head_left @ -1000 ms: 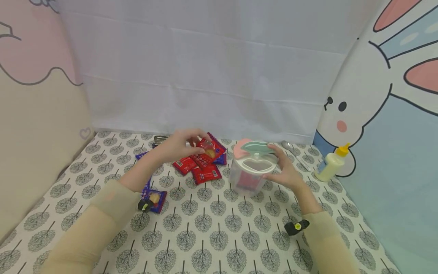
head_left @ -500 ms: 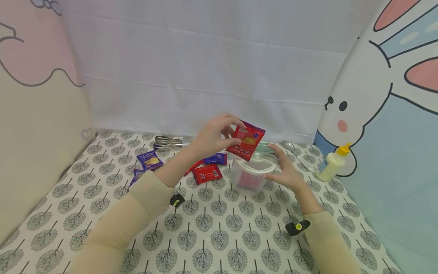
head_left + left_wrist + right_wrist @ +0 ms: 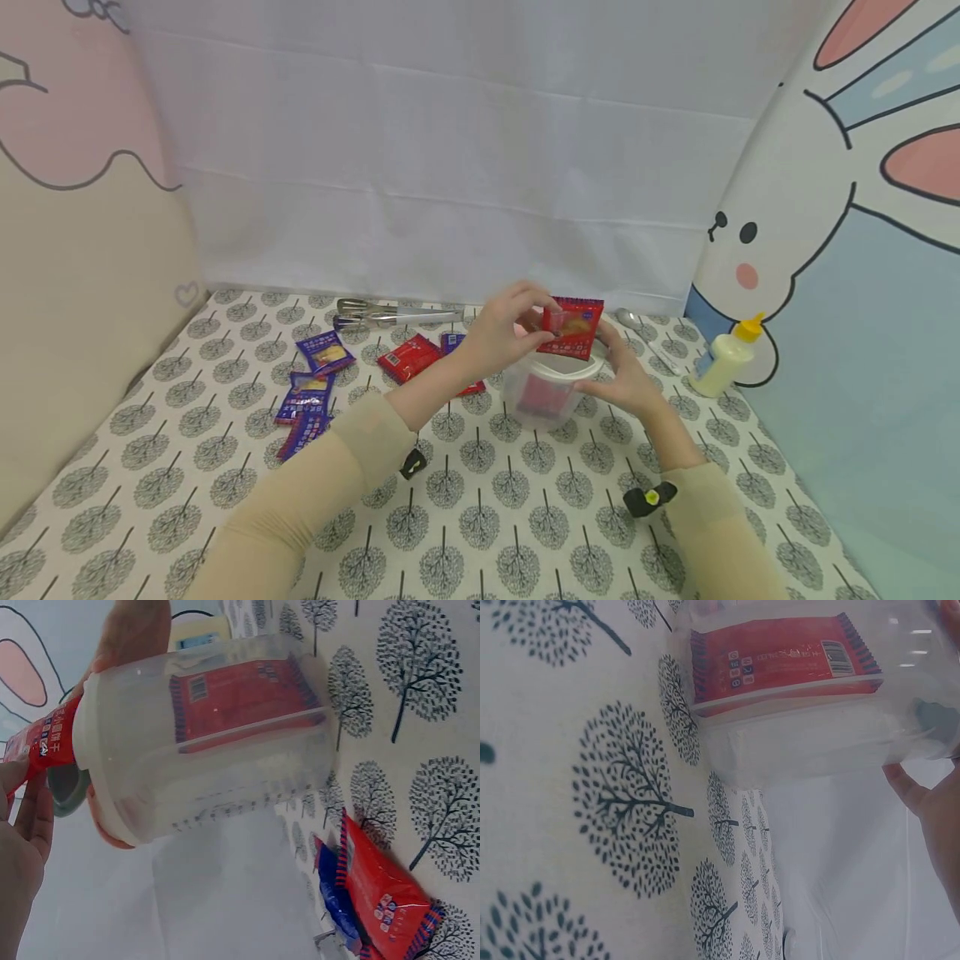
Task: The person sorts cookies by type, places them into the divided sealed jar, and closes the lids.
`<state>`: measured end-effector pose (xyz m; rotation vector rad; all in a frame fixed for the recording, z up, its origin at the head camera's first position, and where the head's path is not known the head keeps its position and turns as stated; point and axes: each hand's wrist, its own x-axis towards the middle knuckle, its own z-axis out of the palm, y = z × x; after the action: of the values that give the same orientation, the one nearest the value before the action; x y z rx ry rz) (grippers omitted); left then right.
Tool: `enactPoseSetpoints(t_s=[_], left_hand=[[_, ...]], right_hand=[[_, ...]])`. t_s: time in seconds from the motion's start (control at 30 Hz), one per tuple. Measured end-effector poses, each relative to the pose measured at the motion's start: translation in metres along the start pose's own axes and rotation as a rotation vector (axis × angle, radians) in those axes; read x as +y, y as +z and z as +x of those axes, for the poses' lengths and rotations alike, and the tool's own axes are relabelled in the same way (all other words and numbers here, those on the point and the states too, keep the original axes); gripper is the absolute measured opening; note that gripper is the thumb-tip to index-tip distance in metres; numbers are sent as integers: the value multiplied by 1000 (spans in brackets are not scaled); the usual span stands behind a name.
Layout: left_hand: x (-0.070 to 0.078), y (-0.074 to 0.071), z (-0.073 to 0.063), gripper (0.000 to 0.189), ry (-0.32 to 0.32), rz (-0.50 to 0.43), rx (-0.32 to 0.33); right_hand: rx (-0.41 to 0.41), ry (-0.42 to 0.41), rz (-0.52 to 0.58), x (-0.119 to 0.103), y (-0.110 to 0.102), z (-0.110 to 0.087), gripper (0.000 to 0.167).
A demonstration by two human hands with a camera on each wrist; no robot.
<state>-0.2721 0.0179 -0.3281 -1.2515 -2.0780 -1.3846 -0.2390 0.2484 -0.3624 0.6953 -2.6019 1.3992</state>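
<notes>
My left hand (image 3: 510, 329) pinches a red snack packet (image 3: 577, 333) by one side, right over the container's opening. In the left wrist view, the packet's lower end meets the white rim; whether it dips inside I cannot tell. The clear plastic container (image 3: 142, 787) stands upright on the cloth, and another red packet (image 3: 240, 701) shows through its wall. Fingers and thumb of my right hand (image 3: 626, 379) grip the container near its top on the right side. The raised green flap (image 3: 69, 787) is mostly hidden behind the packet in the head view.
Left of the container lie red packets (image 3: 408, 358) and a blue one (image 3: 452, 342), partly behind my left arm. More blue packets (image 3: 326, 352) are farther left. Metal tongs (image 3: 390, 315) lie at the back. A spoon (image 3: 648, 342) and a yellow-capped bottle (image 3: 723, 362) are at right.
My left hand has lifted the red packet from the pile, carried it rightward and lowered it to the container's opening. My right hand has stayed on the container.
</notes>
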Motion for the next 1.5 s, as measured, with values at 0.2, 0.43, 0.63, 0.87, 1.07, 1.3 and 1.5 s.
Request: enactPoseSetpoints(t_s=[0.2,0.43,0.63,0.87,1.07,1.3,1.5], left_hand=[[-6,7,-15,29,-54,51,-99],[-16,7,-29,30,55,205,-198],[-25,-7,-38,44,96,197,-168],[-44,-35,-52,56,-59,184,-153],[-71,-47,-66,65,-262,222,-270],[-104,-47,-81,67,-496,201,-451],[-121,-43,-87,57,-608,191,-521]], right_hand=[[-2,-105,36,3,0,0,95],[-22,-230,91,9,0,1,96],[1,-215,59,6,1,1,94],[5,-205,55,5,2,0,94],[11,-198,50,6,1,0,95],[9,-217,55,7,2,0,95],[18,-222,61,8,2,-1,95]])
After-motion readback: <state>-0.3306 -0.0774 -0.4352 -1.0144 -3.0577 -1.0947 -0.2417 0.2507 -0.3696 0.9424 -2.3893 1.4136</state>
